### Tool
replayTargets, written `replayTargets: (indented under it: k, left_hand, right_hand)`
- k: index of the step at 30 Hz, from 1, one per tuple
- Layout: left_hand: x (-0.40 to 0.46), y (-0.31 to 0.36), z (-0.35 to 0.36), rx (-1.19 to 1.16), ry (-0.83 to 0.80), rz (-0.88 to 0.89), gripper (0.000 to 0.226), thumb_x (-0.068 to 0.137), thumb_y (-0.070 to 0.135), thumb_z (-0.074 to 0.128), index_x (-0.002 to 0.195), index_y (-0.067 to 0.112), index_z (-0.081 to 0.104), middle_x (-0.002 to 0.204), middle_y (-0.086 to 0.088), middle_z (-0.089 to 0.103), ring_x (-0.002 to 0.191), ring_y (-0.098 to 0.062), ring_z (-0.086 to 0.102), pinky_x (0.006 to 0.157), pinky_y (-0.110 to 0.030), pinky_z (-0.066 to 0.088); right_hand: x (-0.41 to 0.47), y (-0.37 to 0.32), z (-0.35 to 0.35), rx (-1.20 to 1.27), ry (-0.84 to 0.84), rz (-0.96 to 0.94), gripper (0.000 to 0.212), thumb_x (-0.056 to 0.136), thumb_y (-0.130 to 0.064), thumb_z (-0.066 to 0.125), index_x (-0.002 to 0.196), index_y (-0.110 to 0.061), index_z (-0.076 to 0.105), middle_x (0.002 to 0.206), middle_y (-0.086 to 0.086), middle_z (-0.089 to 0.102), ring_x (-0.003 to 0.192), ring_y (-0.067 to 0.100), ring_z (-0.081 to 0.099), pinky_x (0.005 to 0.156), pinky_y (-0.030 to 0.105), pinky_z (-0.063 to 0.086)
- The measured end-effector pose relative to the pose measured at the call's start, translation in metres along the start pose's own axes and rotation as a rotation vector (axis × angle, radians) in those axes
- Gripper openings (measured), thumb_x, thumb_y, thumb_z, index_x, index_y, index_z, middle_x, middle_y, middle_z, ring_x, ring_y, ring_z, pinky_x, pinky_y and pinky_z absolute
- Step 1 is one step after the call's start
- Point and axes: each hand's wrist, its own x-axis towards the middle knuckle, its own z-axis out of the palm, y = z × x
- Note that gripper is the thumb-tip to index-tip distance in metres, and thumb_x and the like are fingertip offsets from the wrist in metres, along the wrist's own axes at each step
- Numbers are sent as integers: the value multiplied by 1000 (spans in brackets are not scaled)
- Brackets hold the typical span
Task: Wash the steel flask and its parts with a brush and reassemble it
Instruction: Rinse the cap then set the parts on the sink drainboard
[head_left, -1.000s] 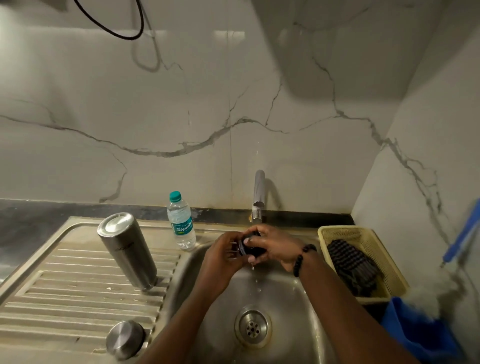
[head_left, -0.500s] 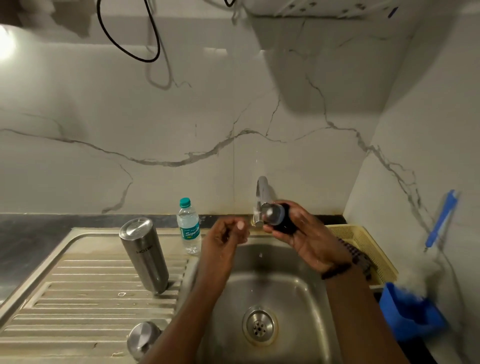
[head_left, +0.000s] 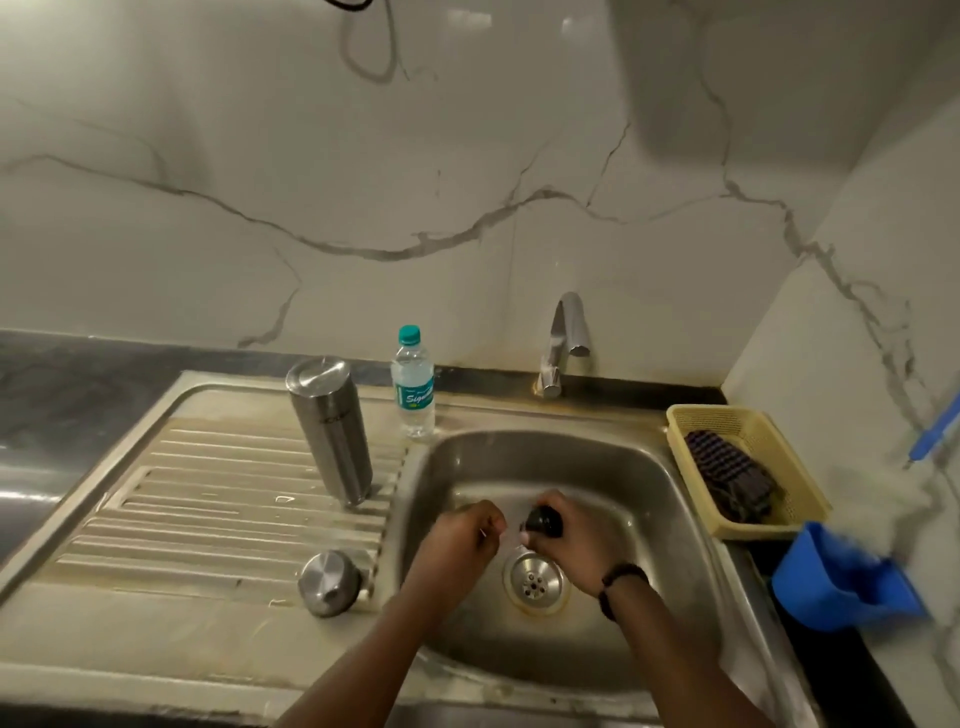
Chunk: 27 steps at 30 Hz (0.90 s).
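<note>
The steel flask body (head_left: 331, 428) stands upside down on the ribbed drainboard, left of the sink basin (head_left: 670, 499). Its round steel cap (head_left: 328, 583) lies on the drainboard near the front edge. My right hand (head_left: 569, 545) grips the flask's black stopper (head_left: 543, 521) low inside the basin, just above the drain (head_left: 535, 579). My left hand (head_left: 460, 540) hovers beside it with fingers curled; whether it holds anything I cannot make out. No brush can be identified for sure.
A small plastic water bottle (head_left: 414, 382) stands at the back beside the flask. The tap (head_left: 563, 340) is behind the basin. A yellow basket (head_left: 800, 499) with a dark cloth sits right of the sink, a blue container (head_left: 841, 582) in front of it.
My right hand has brought the black stopper down from the tap level into the basin near the drain. My left hand has dropped with it. The camera view has tilted downward.
</note>
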Motion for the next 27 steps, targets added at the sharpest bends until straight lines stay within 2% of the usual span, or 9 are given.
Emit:
replayTargets:
  k: [2, 6, 10, 13, 15, 17, 19, 22, 27]
  left_hand:
    - [-8, -5, -6, -7, 53, 11, 4, 92, 23, 62, 92, 27, 64, 80, 8, 66, 70, -9, 60, 66, -37, 53]
    - [-25, -20, -27, 22, 251, 61, 9, 90, 21, 60, 97, 24, 65, 88, 9, 60, 76, -9, 54, 64, -19, 41]
    - [-37, -42, -59, 25, 468, 78, 16, 86, 9, 60, 96, 19, 67, 97, 7, 62, 89, -12, 56, 75, -26, 46]
    - [-47, -60, -83, 1, 657, -14, 21, 84, -3, 61, 92, 16, 65, 93, 5, 62, 87, -14, 55, 76, -29, 45]
    - [-58, -80, -96, 14, 730, -129, 25, 83, -8, 62, 93, 15, 65, 92, 2, 64, 87, -19, 56, 77, -34, 46]
    - [-71, -104, -105, 130, 707, -254, 24, 84, -5, 63, 99, 14, 66, 97, -2, 68, 90, -27, 57, 79, -39, 46]
    - [-88, -125, -108, 263, 625, -357, 25, 87, 1, 64, 109, 12, 67, 107, -7, 69, 98, -32, 57, 83, -42, 46]
    - [-111, -150, -109, 408, 491, -410, 31, 89, 11, 66, 120, 12, 66, 120, -8, 66, 109, -30, 55, 90, -42, 47]
    - [-128, -173, -106, 435, 385, -383, 33, 86, 18, 73, 118, 13, 68, 129, -8, 63, 116, -30, 53, 95, -44, 48]
  right_hand:
    - [4, -17, 12, 120, -23, 0, 35, 85, -28, 75, 115, -25, 58, 106, -11, 62, 96, 4, 59, 75, 11, 43]
    - [14, -47, 37, 163, -27, -72, 40, 82, -28, 77, 116, -28, 56, 111, -10, 63, 101, 7, 59, 76, 10, 41]
    - [19, -76, 58, 147, -79, -171, 46, 79, -21, 75, 118, -32, 54, 120, -1, 55, 106, 13, 57, 85, 12, 42]
    - [18, -93, 73, 54, -126, -227, 55, 81, -13, 71, 129, -29, 52, 125, 3, 41, 107, 13, 50, 83, -5, 31]
    - [18, -101, 84, 12, -120, -269, 57, 81, -8, 70, 133, -24, 52, 126, 5, 39, 113, 16, 50, 83, -8, 27]
    - [17, -110, 96, -28, -103, -304, 60, 80, -10, 73, 135, -20, 51, 129, 6, 41, 119, 19, 49, 91, -1, 27]
    - [14, -121, 107, -72, -88, -340, 63, 79, -17, 78, 135, -20, 50, 132, 6, 45, 120, 18, 50, 99, 13, 34]
    - [13, -138, 124, -125, -65, -422, 63, 78, -24, 79, 133, -18, 49, 131, 7, 51, 118, 21, 52, 102, 28, 43]
    - [8, -169, 157, -424, -65, -664, 59, 84, -34, 72, 133, -17, 46, 134, 4, 52, 123, 23, 42, 106, 33, 37]
